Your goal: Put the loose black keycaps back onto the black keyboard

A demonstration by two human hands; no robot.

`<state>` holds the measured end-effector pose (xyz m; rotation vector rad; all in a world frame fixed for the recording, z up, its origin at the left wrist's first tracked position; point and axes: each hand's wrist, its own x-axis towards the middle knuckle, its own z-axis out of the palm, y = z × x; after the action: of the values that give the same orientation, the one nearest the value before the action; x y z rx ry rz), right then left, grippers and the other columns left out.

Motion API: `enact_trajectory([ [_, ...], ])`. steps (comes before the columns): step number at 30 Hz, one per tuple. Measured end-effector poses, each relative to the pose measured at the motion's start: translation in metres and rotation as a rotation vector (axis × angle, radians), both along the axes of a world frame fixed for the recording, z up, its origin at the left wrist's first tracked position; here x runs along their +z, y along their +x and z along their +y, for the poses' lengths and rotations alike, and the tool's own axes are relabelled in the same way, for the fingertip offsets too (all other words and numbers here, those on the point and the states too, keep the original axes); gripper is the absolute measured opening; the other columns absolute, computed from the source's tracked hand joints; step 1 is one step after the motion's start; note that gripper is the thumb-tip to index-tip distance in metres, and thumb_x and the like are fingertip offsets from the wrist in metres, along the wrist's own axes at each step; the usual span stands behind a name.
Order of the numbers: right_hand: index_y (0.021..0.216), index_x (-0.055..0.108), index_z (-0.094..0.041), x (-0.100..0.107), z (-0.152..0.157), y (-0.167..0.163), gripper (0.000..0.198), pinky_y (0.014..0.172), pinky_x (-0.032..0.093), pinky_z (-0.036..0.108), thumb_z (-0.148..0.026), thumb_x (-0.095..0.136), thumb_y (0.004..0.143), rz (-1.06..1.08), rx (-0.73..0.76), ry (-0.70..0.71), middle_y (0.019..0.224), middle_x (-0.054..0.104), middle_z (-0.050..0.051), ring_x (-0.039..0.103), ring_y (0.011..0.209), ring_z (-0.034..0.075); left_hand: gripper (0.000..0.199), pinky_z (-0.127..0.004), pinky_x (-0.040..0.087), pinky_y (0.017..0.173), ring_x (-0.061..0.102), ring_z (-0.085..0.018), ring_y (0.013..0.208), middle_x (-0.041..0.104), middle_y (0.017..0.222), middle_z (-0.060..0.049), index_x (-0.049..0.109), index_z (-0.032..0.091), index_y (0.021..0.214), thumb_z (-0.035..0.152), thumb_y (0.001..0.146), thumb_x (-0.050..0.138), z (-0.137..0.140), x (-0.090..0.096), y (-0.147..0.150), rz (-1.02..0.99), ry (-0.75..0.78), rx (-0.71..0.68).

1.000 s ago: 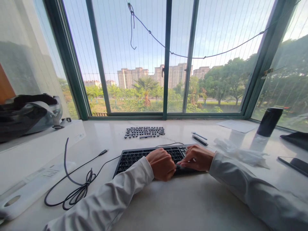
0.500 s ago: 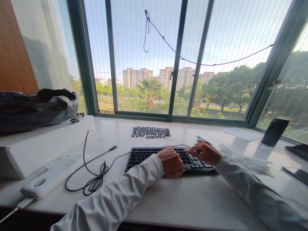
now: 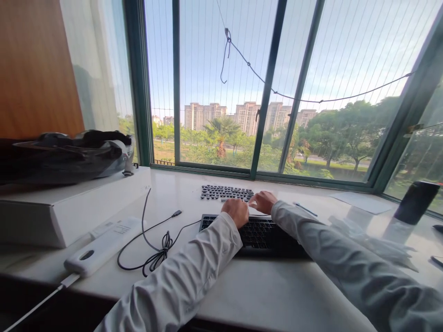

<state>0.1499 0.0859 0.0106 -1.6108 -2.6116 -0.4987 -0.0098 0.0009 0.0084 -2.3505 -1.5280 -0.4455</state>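
A black keyboard (image 3: 258,235) lies on the white counter, its right part hidden by my right sleeve. Behind it, loose black keycaps (image 3: 226,191) are laid out in rows. My left hand (image 3: 236,212) is curled closed above the keyboard's back edge; what its fingers hold, if anything, is hidden. Just to the right, my right hand (image 3: 265,203) reaches past the keyboard to the near right end of the keycap rows. Its fingertips are drawn together there, close to the left hand, and anything between them is too small to make out.
A coiled black cable (image 3: 161,251) runs left from the keyboard. Further left are a white power strip (image 3: 100,246) and a white box (image 3: 93,205) with a dark bag (image 3: 69,157) on top. On the right lie a pen (image 3: 306,209), clear plastic wrap (image 3: 374,242), paper (image 3: 362,203) and a black cylinder (image 3: 417,203).
Both hands have moved forward, from over the keyboard's keys to its back edge and the loose keycaps. The right hand has also shifted left. The camera view has turned slightly left.
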Motion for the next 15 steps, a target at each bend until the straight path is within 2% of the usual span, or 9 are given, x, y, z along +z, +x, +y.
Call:
enact_trajectory([
  [8,0.107,0.067,-0.024,-0.017,0.042,-0.020,0.032,0.083,0.041,0.034,-0.039,0.055,0.081,0.026,-0.096,0.001,0.106,0.067,0.012,0.060,0.099,0.025,0.034,-0.036,0.052,0.067,0.066,-0.028,0.078,0.068,0.077,-0.016,0.071,0.009,0.084,0.030,0.082,0.044,0.004,0.000,-0.003,-0.055,0.007,0.000],
  [15,0.099,0.069,-0.022,-0.017,0.045,-0.012,0.030,0.078,0.040,0.033,-0.041,0.054,0.082,0.052,-0.131,0.006,0.098,0.068,0.012,0.061,0.092,0.024,0.033,-0.037,0.052,0.066,0.066,-0.028,0.077,0.068,0.077,-0.016,0.071,0.011,0.082,0.028,0.082,0.043,0.005,0.000,-0.004,-0.075,0.030,-0.008],
])
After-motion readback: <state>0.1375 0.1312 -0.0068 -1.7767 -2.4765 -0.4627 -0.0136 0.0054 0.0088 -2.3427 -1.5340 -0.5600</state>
